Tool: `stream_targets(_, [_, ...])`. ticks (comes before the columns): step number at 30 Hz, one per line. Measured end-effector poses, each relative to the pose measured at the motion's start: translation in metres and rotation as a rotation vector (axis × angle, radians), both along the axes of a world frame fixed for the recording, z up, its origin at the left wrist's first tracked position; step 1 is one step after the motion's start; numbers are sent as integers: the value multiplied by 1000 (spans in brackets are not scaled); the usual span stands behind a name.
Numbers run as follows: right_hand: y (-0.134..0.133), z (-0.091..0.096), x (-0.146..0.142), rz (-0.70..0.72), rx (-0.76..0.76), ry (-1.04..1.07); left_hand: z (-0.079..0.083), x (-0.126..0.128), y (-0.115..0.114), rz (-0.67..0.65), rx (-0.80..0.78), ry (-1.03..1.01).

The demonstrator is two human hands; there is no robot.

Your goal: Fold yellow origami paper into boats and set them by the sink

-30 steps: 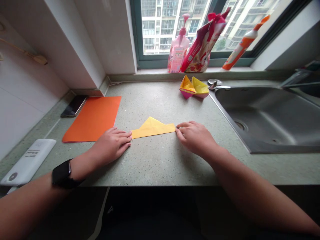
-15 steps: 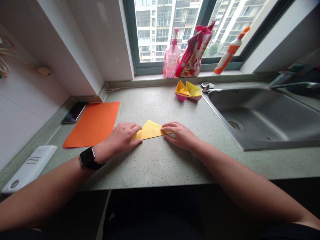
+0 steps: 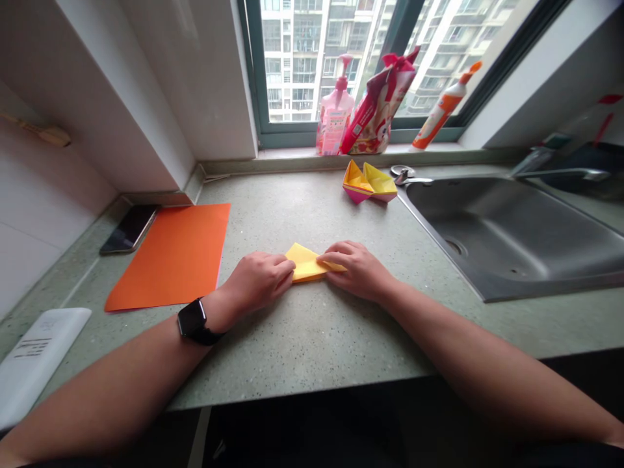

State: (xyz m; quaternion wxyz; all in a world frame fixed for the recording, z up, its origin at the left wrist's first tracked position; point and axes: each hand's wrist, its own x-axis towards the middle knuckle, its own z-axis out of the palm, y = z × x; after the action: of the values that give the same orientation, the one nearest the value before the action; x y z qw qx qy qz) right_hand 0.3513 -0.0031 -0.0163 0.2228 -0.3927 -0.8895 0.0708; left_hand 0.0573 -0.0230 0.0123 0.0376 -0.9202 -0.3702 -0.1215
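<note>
A folded sheet of yellow paper (image 3: 305, 263) with a pointed top lies on the speckled counter between my hands. My left hand (image 3: 260, 279), with a black watch (image 3: 192, 318) on the wrist, is closed on the paper's left end; its fingers are curled and hide that end. On the other side, my right hand (image 3: 358, 270) pinches the right end between thumb and fingers. Two folded paper boats (image 3: 370, 182), yellow inside and pink below, stand farther back, touching each other. A stack of orange paper (image 3: 178, 253) rests left of my left hand.
A phone (image 3: 129, 229) lies by the orange paper, and a white flat device (image 3: 41, 357) at the left front. On the right is a steel sink (image 3: 517, 234). A pink pump bottle (image 3: 335, 114), a red bag (image 3: 380, 107) and an orange-white bottle (image 3: 443, 110) line the windowsill.
My left hand has moved inward along the paper and its fingers have curled tighter. Less of the yellow paper's left end shows. The camera view has shifted slightly.
</note>
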Motion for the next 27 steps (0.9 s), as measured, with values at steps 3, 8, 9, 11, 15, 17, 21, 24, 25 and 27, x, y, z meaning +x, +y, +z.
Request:
stream_targets(3, [1, 0, -2, -12, 10, 1, 2, -1, 0, -20, -45, -5])
stream_targets(8, [-1, 4, 0, -56, -3, 16, 5, 0, -4, -36, -53, 19])
stream_targets(9, [-2, 5, 1, -65, -9, 31, 5, -1, -5, -31, -37, 14])
stream_targets(11, [-3, 8, 4, -87, -17, 69, 4, -3, -4, -20, 3, -12])
stream_targets(15, [-6, 14, 7, -35, 91, 181, 5, -9, -2, 0, 93, -227])
stream_targets(17, [-9, 18, 6, 25, 202, 244, 10, -12, -3, -1, 102, -395])
stream_targets(21, [-17, 29, 1, 24, 316, 439, 29, -14, -12, 20, -45, -691])
stream_targets(24, [-24, 38, 1, -38, 173, 608, 40, -12, -17, 103, -228, -863])
stream_targets(25, [-25, 39, 2, -61, 94, 647, 42, -11, -18, 126, -297, -917])
stream_targets(27, [-27, 42, 4, -107, -76, 694, 45, -10, -17, 150, -458, -1006])
